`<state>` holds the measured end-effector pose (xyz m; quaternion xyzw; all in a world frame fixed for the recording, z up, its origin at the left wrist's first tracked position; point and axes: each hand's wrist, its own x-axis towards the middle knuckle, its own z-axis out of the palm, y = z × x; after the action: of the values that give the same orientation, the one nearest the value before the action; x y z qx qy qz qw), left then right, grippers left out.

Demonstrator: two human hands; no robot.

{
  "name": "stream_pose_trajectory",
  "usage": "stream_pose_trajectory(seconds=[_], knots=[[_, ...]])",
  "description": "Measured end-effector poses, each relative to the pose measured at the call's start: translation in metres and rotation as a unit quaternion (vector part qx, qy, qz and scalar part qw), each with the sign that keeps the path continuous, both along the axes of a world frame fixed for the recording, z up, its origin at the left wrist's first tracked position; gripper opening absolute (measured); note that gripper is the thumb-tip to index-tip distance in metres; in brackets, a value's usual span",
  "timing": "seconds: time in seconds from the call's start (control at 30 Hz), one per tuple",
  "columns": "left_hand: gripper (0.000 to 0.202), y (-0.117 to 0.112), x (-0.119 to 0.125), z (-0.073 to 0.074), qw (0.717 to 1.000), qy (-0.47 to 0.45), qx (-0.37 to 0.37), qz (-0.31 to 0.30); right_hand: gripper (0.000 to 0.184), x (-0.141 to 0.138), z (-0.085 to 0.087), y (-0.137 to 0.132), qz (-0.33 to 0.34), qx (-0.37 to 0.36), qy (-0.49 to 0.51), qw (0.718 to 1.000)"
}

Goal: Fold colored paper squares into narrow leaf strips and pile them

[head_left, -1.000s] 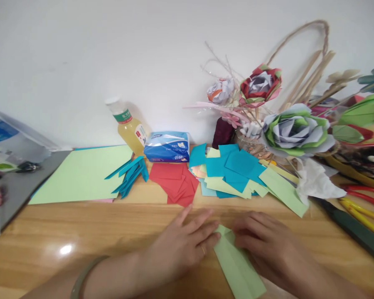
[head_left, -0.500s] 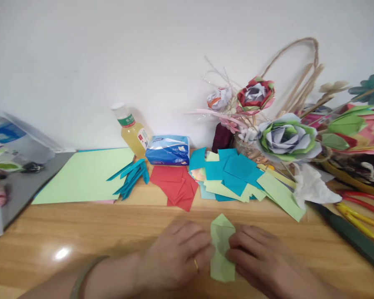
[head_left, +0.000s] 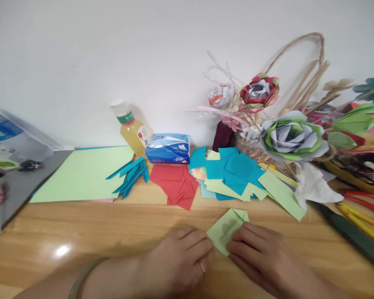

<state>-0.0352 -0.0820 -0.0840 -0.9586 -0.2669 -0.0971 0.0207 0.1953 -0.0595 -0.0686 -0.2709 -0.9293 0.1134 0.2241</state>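
A small folded piece of light green paper (head_left: 226, 229) is held between both hands just above the wooden table (head_left: 112, 232). My left hand (head_left: 180, 259), with a ring on one finger, has its fingers curled and pinches the paper's left lower edge. My right hand (head_left: 262, 257) grips the paper's right lower edge with bent fingers. The paper's upper part, with a folded flap, points away from me toward the loose paper squares.
Behind the hands lie red squares (head_left: 174, 185), blue and green squares (head_left: 233, 174), folded blue strips (head_left: 131, 174) and a large green sheet (head_left: 84, 174). A tissue pack (head_left: 168, 148), a drink bottle (head_left: 130, 126) and paper flowers (head_left: 291, 135) stand by the wall. Long tools (head_left: 358, 216) lie right.
The green paper went from lying long on the table under both hands to being lifted, folded shorter and turned. Both hands closed in on it.
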Motion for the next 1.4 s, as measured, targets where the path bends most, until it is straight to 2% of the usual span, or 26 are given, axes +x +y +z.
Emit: stream_pose_trajectory(seconds=[0.17, 0.3, 0.6, 0.87, 1.07, 1.4], knots=[[0.026, 0.001, 0.001, 0.005, 1.0, -0.007, -0.005, -0.004, 0.013, -0.002, 0.006, 0.0, -0.023, -0.101, -0.007, 0.995], [0.024, -0.001, 0.002, 0.005, 1.0, 0.01, -0.021, 0.008, 0.016, -0.004, 0.004, -0.002, -0.051, -0.135, 0.0, 0.99], [0.024, -0.001, 0.004, 0.008, 0.999, -0.012, -0.031, 0.007, 0.014, -0.01, -0.002, -0.003, -0.104, -0.119, 0.007, 0.987], [0.017, -0.002, 0.009, 0.003, 0.996, -0.009, -0.076, 0.042, 0.014, -0.012, -0.004, -0.005, -0.122, -0.123, -0.008, 0.985], [0.015, -0.001, 0.01, 0.002, 0.998, 0.004, -0.06, 0.026, 0.014, -0.012, -0.004, -0.005, -0.13, -0.119, -0.008, 0.984], [0.016, -0.002, 0.01, 0.004, 0.997, 0.011, -0.069, 0.041, 0.014, -0.012, -0.003, -0.007, -0.132, -0.099, -0.016, 0.986]])
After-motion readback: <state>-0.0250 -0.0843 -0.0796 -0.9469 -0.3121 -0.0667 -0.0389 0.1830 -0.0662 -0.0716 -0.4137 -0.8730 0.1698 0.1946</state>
